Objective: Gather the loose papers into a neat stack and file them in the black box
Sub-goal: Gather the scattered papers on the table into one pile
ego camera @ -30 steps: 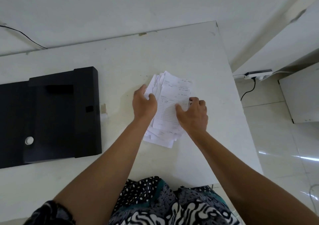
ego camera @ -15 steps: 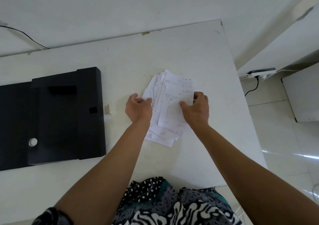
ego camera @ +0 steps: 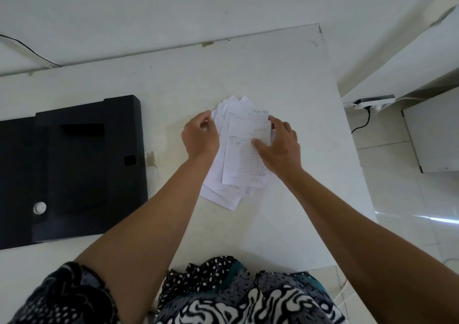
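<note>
Papers [ego camera: 244,154]: I saw an uneven pile on the table [ego camera: 260,75], right of the box [ego camera: 74,169].
Left hand [ego camera: 200,137]: gripped the pile's left edge, fingers curled.
Right hand [ego camera: 280,144]: thumb on top, fingers round right edge.

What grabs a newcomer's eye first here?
The fanned, uneven pile of white papers in the middle of the table, gripped at its side edges by the left hand and right hand. Next, the large black box lying flat at the table's left, apart from the papers.
</note>
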The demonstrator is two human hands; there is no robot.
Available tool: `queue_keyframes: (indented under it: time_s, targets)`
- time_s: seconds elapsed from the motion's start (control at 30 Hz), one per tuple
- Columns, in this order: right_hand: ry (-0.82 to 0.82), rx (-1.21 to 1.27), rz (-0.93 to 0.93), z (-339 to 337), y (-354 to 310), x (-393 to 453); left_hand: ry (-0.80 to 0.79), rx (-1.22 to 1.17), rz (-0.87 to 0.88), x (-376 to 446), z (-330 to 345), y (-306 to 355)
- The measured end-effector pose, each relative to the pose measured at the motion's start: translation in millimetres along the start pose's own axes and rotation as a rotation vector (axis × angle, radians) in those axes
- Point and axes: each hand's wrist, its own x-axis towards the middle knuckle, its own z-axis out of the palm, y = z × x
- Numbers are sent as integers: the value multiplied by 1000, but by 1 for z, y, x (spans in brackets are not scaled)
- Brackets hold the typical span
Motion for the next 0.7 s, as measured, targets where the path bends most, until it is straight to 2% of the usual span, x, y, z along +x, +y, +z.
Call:
queue_keyframes:
  time_s: [0.07,0.13,0.2,0.27,0.33,0.43,0.5,0.57,0.63,0.7]
  targets:
    - [24,29,25,2,-1,1,15,13,-36,-4,1,-3]
    - [88,38,126,1,1,-1,66,63,-85,-15,-3,-14]
    - [113,-44,169,2,2,-9,21,108,-79,-27,-7,-26]
    - [61,-107,96,9,0,-18,-70,134,-47,-32,-5,-30]
    - [8,-61,37,17,-5,-24,-134,165,-3,-31,-5,-25]
    - [66,19,124,15,-6,-24,-111,250,41,-23,-10,-22]
    - [111,-16,195,8,-2,-26,-115,294,66,-19,-13,-30]
    - [82,-53,171,9,-2,-28,-153,316,96,-22,-13,-32]
    - [28,16,143,14,-7,-29,-193,277,47,-26,-10,-27]
    - [17,177,200,16,-13,-27,-187,147,-82,-27,-8,-20]
